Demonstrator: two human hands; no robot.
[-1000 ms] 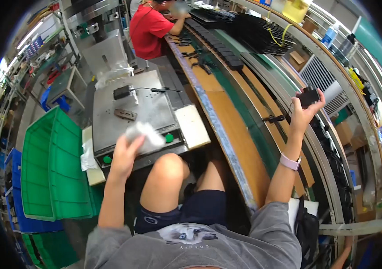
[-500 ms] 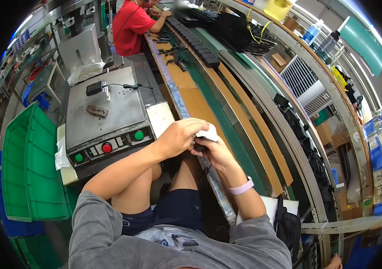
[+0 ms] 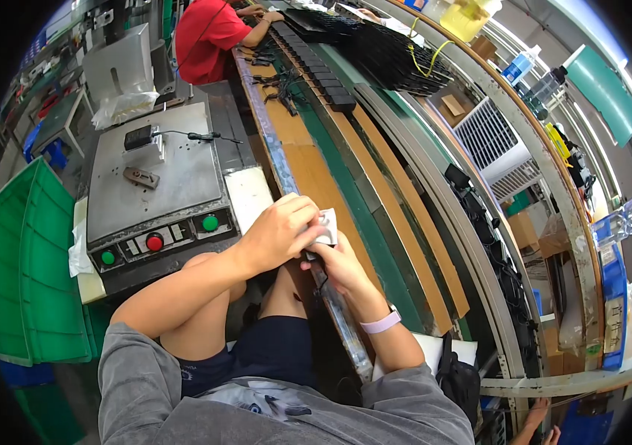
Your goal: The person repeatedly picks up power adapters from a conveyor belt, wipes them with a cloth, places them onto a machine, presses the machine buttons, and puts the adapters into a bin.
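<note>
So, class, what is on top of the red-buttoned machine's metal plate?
A black device, a dark cable, a silver bracket and a brownish piece; the plate surface beneath them is covered.

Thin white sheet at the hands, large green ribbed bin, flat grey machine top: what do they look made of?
Thin white sheet: paper or cloth, can't tell which; matte, soft-looking.
Large green ribbed bin: probably moulded plastic, from its even colour and smooth, slightly glossy walls.
Flat grey machine top: likely metal, given the dull sheen and small dark hole-like spots.

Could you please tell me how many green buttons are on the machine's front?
2: the left green button and the right green button, either side of the red button.
</note>
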